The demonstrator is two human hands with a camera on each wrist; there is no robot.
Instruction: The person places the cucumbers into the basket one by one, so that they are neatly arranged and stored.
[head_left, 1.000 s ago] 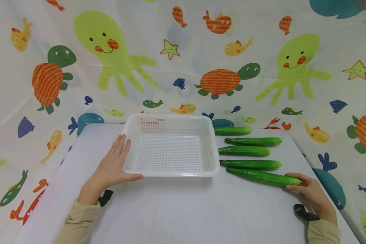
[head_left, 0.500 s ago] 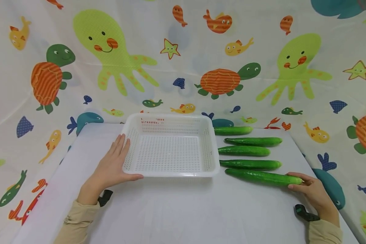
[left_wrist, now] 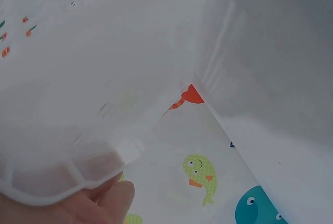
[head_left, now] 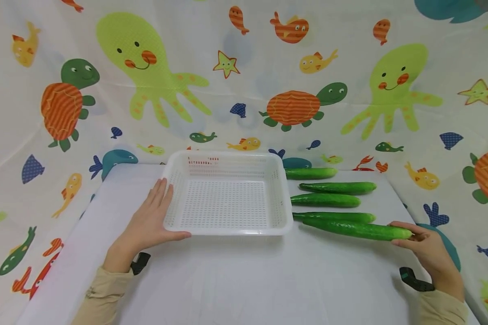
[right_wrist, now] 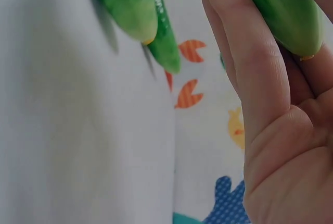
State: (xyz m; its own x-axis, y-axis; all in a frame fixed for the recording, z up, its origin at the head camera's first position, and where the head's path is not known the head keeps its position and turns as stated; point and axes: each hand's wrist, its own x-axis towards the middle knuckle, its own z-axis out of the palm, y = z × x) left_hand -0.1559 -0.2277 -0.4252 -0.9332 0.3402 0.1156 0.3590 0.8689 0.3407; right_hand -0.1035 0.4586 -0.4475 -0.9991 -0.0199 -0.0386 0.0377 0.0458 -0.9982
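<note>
A white perforated plastic basket [head_left: 227, 232] stands mid-table, with nothing inside. My left hand [head_left: 148, 221] lies against its left front corner, fingers stretched along the outer wall and thumb along the front rim. The left wrist view shows the basket wall [left_wrist: 119, 41] close up, with part of the hand [left_wrist: 78, 203] below the rim. At the right, my right hand [head_left: 431, 253] grips the paler end of the nearest cucumber [head_left: 358, 229] between thumb and fingers. That cucumber's darker end overlaps the cucumber behind it [head_left: 341, 217]. In the right wrist view the held cucumber's end [right_wrist: 296, 21] sits between the fingers.
Several more cucumbers lie in a row right of the basket, among them one in the middle [head_left: 327, 200], another behind it [head_left: 341, 188] and the farthest [head_left: 313, 174]. The basket hides some of their left ends. A sea-animal curtain [head_left: 244, 85] surrounds the white table [head_left: 244, 280].
My right hand has moved right and slightly away from me, taking the nearest cucumber along until it overlaps its neighbour. The left hand and the basket have stayed put.
</note>
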